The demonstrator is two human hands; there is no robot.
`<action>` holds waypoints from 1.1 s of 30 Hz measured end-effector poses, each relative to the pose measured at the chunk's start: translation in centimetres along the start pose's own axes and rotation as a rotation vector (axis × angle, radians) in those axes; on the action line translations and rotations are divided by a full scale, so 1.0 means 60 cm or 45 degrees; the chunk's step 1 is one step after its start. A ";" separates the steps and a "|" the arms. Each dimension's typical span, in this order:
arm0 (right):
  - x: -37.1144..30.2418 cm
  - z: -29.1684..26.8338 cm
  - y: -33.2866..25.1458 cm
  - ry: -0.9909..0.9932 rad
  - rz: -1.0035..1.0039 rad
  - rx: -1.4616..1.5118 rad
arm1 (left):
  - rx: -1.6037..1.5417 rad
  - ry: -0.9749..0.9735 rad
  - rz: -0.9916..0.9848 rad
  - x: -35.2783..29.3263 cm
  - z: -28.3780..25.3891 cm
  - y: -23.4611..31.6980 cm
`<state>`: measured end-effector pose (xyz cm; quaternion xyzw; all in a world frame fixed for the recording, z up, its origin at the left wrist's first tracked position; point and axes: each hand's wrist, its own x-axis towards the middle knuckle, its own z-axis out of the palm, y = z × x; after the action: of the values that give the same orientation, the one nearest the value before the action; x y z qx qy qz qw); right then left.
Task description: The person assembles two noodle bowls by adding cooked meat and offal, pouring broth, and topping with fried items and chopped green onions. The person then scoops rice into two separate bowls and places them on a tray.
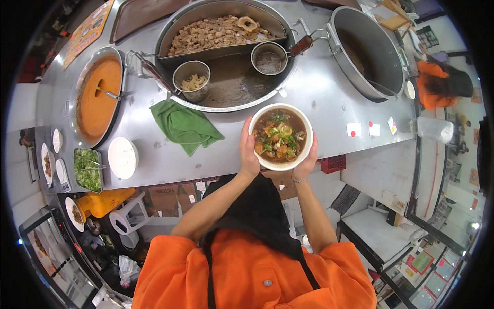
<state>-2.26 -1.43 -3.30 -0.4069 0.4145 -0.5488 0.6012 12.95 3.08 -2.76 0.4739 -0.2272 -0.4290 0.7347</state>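
Between both palms I hold a white bowl (282, 166) of brown soup, with chunks of food and chopped green herbs on top. My left hand (249, 152) wraps its left side and my right hand (307, 160) its right side, at the near edge of the steel counter. Beyond the bowl stands a large round divided pot (226, 109). Its far half holds many cooked pieces; its near half has dark broth and two strainer baskets, the left strainer (191, 77) with pale pieces inside and the right strainer (269, 58) with liquid showing. A green cloth (182, 126) lies left of the bowl.
On the left sit a wide pan (95, 116) of orange sauce with a ladle, a container of chopped greens (87, 170) and a white bowl (123, 158). A deep steel pot (368, 51) stands at the right, near small cards (354, 130). Another person (442, 85) is at far right.
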 end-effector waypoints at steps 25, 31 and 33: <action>-0.157 0.770 0.095 -0.123 0.100 0.121 | 0.226 0.392 0.190 0.166 -0.558 0.507; 0.021 1.031 0.177 -0.097 -0.034 -0.034 | 0.120 0.351 0.278 0.451 -0.688 0.578; 0.096 1.105 0.206 -0.094 -0.041 -0.061 | 0.240 0.378 0.365 0.550 -0.727 0.594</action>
<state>64.68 -4.09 6.30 -0.4477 0.3983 -0.5329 0.5974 77.51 3.56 7.07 0.5612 -0.2204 -0.2228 0.7661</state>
